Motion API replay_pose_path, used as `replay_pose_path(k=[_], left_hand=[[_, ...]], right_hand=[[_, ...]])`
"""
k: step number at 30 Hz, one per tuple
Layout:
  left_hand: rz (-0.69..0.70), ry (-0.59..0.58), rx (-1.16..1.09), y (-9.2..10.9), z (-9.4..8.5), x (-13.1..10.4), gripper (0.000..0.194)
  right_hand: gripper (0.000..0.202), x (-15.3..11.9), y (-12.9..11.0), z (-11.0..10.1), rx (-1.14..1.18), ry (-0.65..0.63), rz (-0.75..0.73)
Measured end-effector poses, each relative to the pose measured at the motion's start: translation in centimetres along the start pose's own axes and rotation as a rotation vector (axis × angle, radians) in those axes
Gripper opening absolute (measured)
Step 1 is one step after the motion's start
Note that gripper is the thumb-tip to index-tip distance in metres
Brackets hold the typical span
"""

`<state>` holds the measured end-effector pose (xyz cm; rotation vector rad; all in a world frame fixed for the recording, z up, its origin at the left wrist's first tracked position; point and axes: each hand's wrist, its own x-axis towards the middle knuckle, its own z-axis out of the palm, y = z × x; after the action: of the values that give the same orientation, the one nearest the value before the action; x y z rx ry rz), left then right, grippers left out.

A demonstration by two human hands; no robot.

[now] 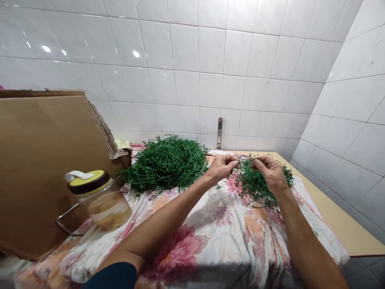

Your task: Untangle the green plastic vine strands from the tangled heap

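Left hand (221, 167) and right hand (270, 172) pinch green stems (254, 184), lengths pointing every way.

Room opens over the floral cloth (222, 212) between the forearms (177, 208), while the large green pile (168, 164) and jar (108, 208) block the left.

White-tiled back wall (210, 52) beyond left hand (221, 168) and right hand (270, 173); tiled side wall (355, 104) right of right hand, meeting it in corner (325, 83). Light reflections (136, 53) on back wall, up and left of left hand. Beige tabletop (337, 212) right of right hand; floral cloth (222, 237) over it below both hands.
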<state>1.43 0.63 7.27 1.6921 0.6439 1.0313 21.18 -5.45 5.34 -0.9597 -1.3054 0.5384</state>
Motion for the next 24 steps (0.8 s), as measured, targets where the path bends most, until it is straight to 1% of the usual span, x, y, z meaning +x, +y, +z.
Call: replay_pose_path(k=[6,13,16,18,21,22,24], left_hand=[[0.021,-0.011,-0.019,0.2,-0.1,0.0,0.026],[0.029,-0.006,0.003,0.2,-0.2,0.0,0.024],[0.013,0.0,-0.001,0.3,-0.1,0.0,0.022],[-0.003,-0.007,-0.006,0.3,-0.2,-0.1,0.022],[-0.027,-0.05,-0.001,0.4,-0.3,-0.1,0.025],[-0.035,-0.064,-0.006,0.4,-0.4,0.0,0.026],[-0.048,-0.074,-0.034,0.3,-0.5,0.0,0.029]], right_hand=[[0.035,0.0,0.1,-0.2,-0.05,-0.019,0.01],[0.027,-0.2,-0.3,0.0,0.039,-0.055,-0.002],[0.028,-0.1,-0.2,-0.1,-0.003,-0.027,-0.009],[0.031,0.0,0.0,-0.5,-0.131,0.059,-0.028],[0.032,0.1,0.4,-1.2,-0.473,0.256,-0.112],[0.031,0.2,0.6,-1.5,-0.58,0.297,-0.156],[0.028,0.4,1.1,-2.1,-0.724,0.319,-0.25]])
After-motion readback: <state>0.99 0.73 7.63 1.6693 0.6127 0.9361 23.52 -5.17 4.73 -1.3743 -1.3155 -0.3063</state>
